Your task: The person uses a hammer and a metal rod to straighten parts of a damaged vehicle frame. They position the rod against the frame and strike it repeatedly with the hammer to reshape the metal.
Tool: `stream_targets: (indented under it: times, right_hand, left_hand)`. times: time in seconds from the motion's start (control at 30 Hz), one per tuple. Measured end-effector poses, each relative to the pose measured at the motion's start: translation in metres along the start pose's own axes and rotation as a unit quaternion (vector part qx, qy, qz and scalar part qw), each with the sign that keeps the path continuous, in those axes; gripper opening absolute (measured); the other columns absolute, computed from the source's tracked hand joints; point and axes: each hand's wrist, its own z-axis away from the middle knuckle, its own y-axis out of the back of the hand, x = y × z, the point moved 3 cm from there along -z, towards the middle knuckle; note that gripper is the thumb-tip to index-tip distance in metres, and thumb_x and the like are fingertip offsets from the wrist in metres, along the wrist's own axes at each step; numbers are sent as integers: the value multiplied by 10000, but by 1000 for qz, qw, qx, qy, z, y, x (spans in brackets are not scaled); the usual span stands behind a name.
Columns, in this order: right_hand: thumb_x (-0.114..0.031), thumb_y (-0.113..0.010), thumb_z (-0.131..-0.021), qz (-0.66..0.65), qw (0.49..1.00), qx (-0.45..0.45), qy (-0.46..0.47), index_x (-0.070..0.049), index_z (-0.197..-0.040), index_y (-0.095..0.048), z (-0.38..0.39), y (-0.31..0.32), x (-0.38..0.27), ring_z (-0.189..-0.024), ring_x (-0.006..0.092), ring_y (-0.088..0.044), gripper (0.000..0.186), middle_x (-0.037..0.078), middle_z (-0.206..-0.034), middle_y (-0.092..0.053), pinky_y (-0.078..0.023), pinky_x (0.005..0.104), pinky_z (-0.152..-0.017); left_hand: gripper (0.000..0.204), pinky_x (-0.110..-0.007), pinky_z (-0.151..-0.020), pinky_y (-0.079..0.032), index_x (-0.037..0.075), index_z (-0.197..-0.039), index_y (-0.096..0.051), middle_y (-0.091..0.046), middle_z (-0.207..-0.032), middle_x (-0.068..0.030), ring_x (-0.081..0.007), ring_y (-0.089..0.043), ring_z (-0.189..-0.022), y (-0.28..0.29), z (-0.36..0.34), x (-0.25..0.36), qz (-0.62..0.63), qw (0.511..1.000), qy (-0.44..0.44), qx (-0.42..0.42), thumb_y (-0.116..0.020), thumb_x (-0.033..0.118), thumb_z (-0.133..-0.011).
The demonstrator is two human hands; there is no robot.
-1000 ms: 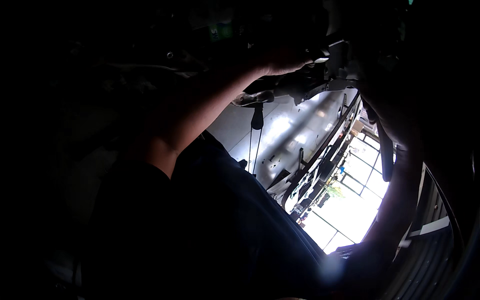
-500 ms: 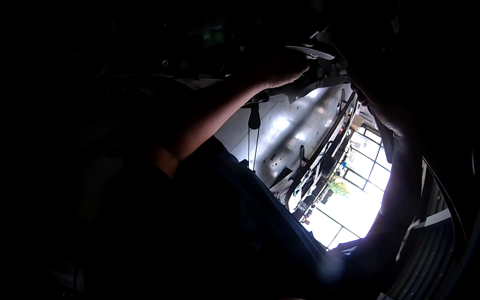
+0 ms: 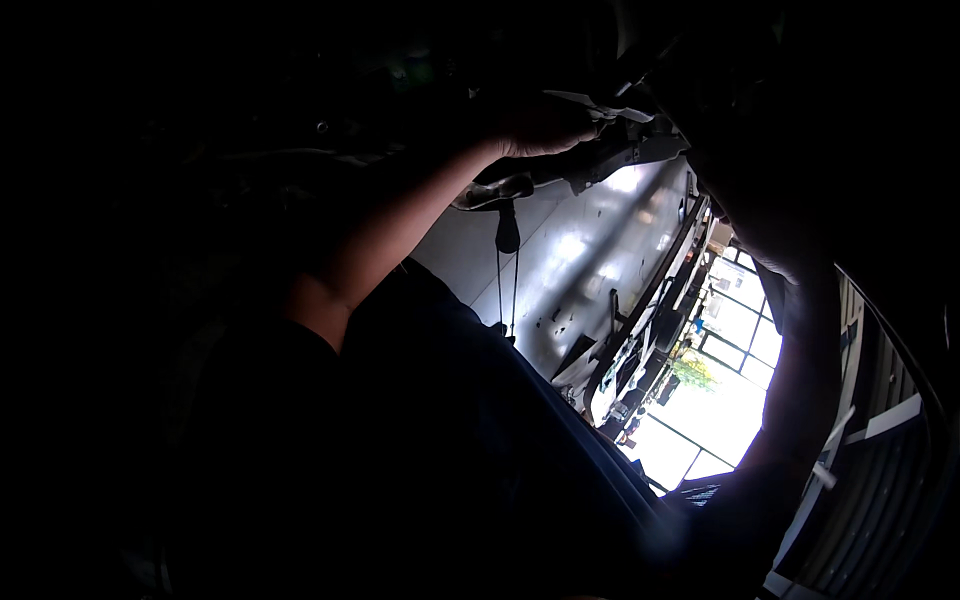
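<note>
My left hand (image 3: 547,134) reaches up among dark vehicle parts, fingers curled in shadow; what they grip cannot be made out. A flat grey piece (image 3: 580,100) lies just above its fingers, and a metal bracket (image 3: 490,192) is below the wrist. Under that bracket hangs a dark tapered piece (image 3: 507,230) with two thin lines running down from it. On the right, my right hand (image 3: 745,235) is raised against the dark edge of the opening, mostly in deep shadow, its fingers too dark to read.
Beyond the opening are a pale glossy surface (image 3: 555,285), a long dark curved rail (image 3: 645,305) with assorted clutter, and bright gridded windows (image 3: 730,400). A ribbed dark panel (image 3: 880,500) with light strips is at the lower right. Dark underside parts surround the upper view.
My left hand and arm have shifted somewhat left in the view. The flat grey piece, seen above the hand since half a second ago, has also moved left. My right hand appears slightly further left.
</note>
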Motion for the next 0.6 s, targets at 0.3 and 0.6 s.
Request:
stream_targets:
  times: [0.3, 0.6]
  right_hand:
    - [-127, -614, -1024, -77, 964, 222, 123, -92, -1312, -647, 3, 0, -33, -817, 158, -723, 292, 91, -978, -735, -601, 381, -751]
    - [-191, -570, -1046, 98, 986, 128, -31, -51, -1324, -612, -25, 65, -54, -815, 195, -712, 314, 134, -1016, -723, -589, 461, -829]
  left_hand:
    - [241, -327, -831, -531, 40, -1164, -684, -709, -935, -58, -166, -630, -820, 2, 1, -5, 85, 990, -88, 75, -564, 182, -1011]
    - [352, -323, -725, -516, 87, -1065, -694, -635, -761, -26, -116, -571, -667, 17, 20, 1, 133, 986, -44, 86, -524, 396, -1077]
